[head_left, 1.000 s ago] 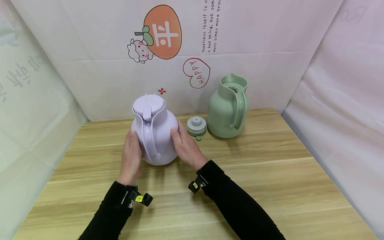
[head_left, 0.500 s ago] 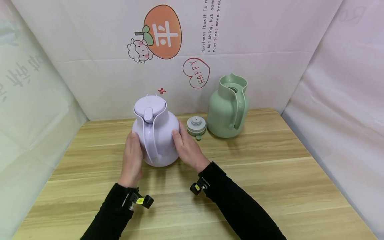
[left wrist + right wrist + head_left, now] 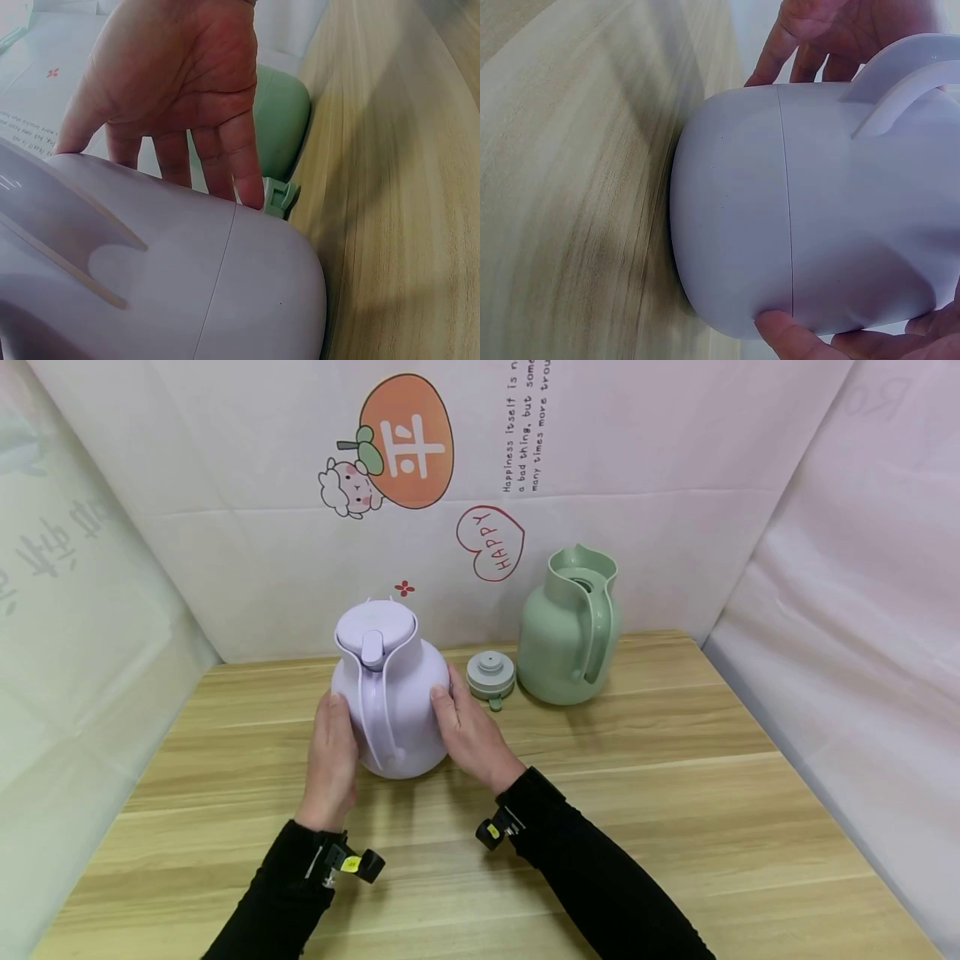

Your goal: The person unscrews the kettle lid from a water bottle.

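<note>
A lavender thermos jug (image 3: 405, 710) with its lid on stands at the left of the table, handle toward me. My left hand (image 3: 330, 756) grips its left side, thumb on the near face and fingers going behind. My right hand (image 3: 472, 727) grips the opposite side; the jug hides some of its fingers in the head view. In the right wrist view the jug's base (image 3: 720, 210) appears to rest on the wood. To the right lies a grey stopper lid (image 3: 491, 674) with a small green tab. Beside it stands a green thermos jug (image 3: 566, 639), its mouth uncovered.
The wooden table (image 3: 637, 827) meets a white printed cloth backdrop (image 3: 645, 460) behind the jugs. White cloth (image 3: 847, 635) also hangs along the right side, and another along the left.
Both hands and the lavender jug have shifted slightly right and toward me, mostly in the first half second. The green jug and grey lid stay where they were.
</note>
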`<action>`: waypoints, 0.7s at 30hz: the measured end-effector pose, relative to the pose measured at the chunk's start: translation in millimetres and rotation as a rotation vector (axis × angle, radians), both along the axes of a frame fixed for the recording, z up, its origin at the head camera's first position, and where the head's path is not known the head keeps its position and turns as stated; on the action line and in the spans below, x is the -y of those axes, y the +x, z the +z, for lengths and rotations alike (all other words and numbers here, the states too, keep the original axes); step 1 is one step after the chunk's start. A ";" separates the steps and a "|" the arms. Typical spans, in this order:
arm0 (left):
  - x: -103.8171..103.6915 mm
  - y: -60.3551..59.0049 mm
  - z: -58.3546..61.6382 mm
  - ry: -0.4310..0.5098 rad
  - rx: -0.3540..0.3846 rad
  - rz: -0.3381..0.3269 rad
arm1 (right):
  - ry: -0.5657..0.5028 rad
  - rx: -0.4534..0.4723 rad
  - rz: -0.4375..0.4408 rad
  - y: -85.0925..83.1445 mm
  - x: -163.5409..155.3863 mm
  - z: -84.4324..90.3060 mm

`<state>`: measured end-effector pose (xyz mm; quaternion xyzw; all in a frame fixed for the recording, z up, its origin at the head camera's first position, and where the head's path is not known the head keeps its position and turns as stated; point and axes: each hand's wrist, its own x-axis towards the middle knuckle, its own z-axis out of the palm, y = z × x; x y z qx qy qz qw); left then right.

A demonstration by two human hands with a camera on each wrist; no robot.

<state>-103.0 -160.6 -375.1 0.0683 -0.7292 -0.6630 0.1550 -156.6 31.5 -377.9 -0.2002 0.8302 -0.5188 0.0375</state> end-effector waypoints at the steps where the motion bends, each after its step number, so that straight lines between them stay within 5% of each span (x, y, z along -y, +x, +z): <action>1: 0.1 0.1 -0.1 0.002 -0.001 -0.003 | -0.006 0.000 0.001 -0.1 0.1 -0.4; 21: 1.6 3.4 -1.1 -0.021 0.011 -0.039 | -0.007 0.040 -0.030 1.7 1.6 -0.6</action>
